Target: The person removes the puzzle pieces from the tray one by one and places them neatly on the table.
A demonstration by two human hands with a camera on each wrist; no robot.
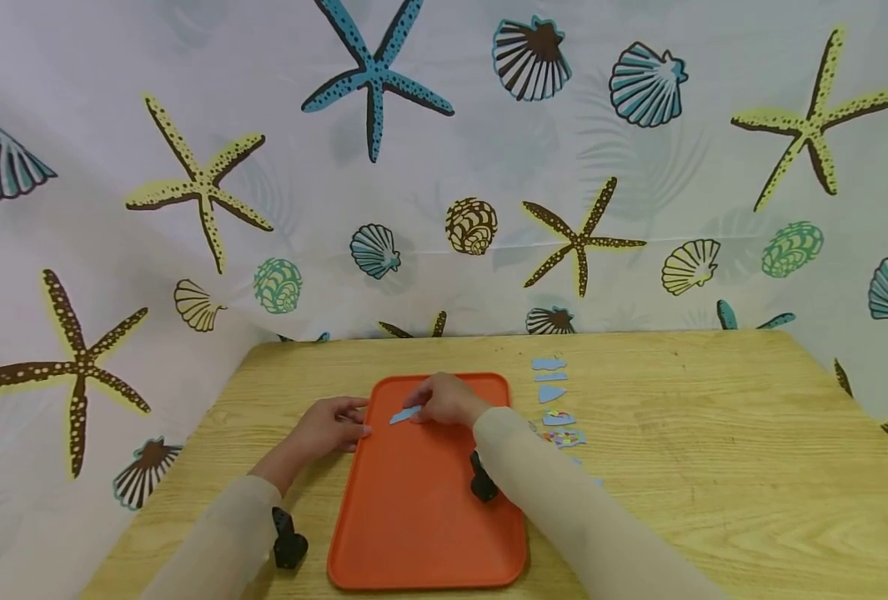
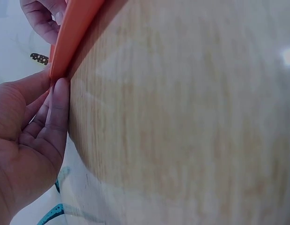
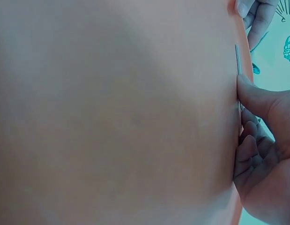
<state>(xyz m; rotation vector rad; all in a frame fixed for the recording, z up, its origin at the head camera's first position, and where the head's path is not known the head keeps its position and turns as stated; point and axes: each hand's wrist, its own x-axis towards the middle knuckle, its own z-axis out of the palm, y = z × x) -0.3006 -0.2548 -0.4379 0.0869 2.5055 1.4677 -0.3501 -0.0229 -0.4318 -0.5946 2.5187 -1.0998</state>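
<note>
An orange tray (image 1: 428, 517) lies on the wooden table. Over its far part, my right hand (image 1: 449, 400) pinches a thin, flat light-blue piece (image 1: 404, 414) between thumb and fingers. Seen edge-on in the right wrist view, that piece (image 3: 238, 58) is a narrow strip beside the thumb. My left hand (image 1: 327, 427) holds the tray's left rim near its far corner. In the left wrist view, the thumb and fingers of the left hand (image 2: 32, 131) meet at the tray's edge (image 2: 72, 42). The right hand's fingers partly cover the blue piece.
Several flat pieces lie in a column right of the tray, among them a plain blue triangular piece (image 1: 552, 393) and a multicoloured piece (image 1: 565, 437). The right sleeve (image 1: 534, 475) hides part of that column. A cloth (image 1: 444, 283) with starfish and shells hangs behind the table (image 1: 714, 433).
</note>
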